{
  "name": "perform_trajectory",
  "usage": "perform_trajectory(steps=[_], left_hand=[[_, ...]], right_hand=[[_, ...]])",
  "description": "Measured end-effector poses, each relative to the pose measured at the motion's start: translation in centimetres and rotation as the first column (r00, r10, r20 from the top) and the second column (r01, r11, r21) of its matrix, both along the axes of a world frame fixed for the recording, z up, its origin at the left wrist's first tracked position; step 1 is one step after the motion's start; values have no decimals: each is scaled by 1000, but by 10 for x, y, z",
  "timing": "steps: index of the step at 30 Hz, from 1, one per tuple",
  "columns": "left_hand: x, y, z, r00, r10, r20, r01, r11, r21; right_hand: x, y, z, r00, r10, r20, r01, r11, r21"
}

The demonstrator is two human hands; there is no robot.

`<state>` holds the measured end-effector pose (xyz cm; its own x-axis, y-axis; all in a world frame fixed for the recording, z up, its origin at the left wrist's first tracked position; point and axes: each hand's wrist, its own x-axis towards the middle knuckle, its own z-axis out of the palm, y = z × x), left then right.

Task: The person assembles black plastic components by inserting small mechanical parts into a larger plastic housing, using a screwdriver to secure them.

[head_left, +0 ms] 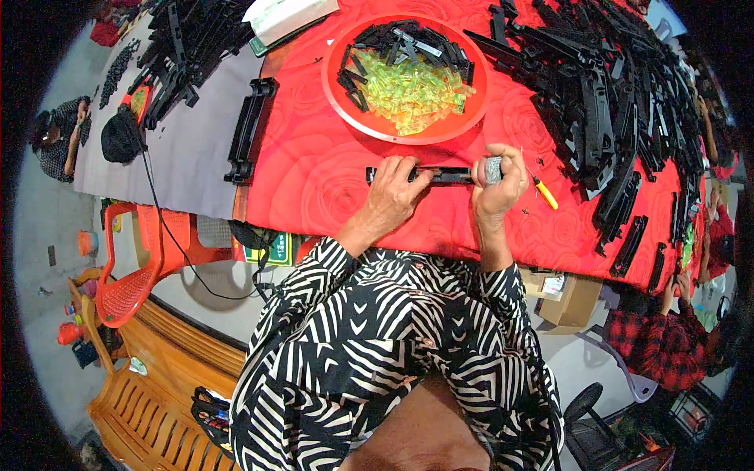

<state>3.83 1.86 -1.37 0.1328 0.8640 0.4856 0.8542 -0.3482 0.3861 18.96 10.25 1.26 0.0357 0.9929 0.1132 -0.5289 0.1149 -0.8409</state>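
We see two bare hands working near the middle of the frame, over a red rose-patterned tablecloth (302, 169). Between them a long black strip (452, 176) lies crosswise on the cloth, just below a red basin (331, 98). The left hand (395, 191) reaches over the strip's left part with fingers bent and touching it; how firmly they grip, we cannot tell. The right hand (499, 187) is curled closed around a grey cylinder (493, 170), held upright at the strip's right end. In the basin we find yellow-green translucent pieces (412, 94), with small black pieces (389, 39) along its upper and left sides. Just right of the right hand lies a yellow-handled tool (546, 195). A large heap of black parts (593, 94) fills the upper right, and a longer black part (251, 129) lies left of the basin. At lower left we see a red chair (129, 294) and a wooden bench (157, 412).
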Motion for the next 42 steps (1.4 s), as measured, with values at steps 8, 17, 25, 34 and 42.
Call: perform_trajectory(steps=[8,17,25,34,42], left_hand=[[0,8,11,1000,-10,-21,8,994,-106],[3,6,15,1000,24,-7,-25,971,-238],[-1,4,-1,995,-10,97,11,1000,-16],[-6,3,-4,988,-75,135,71,997,34],[-4,1,-3,1000,-29,9,28,994,102]], right_hand=[[-2,-3,-2,999,49,-18,-49,999,-17],[-2,-5,-4,998,63,-26,-63,998,-24],[4,2,18,999,31,45,-32,999,28],[-18,14,45,938,143,315,-198,969,150],[-118,74,52,266,-246,932,-618,698,361]])
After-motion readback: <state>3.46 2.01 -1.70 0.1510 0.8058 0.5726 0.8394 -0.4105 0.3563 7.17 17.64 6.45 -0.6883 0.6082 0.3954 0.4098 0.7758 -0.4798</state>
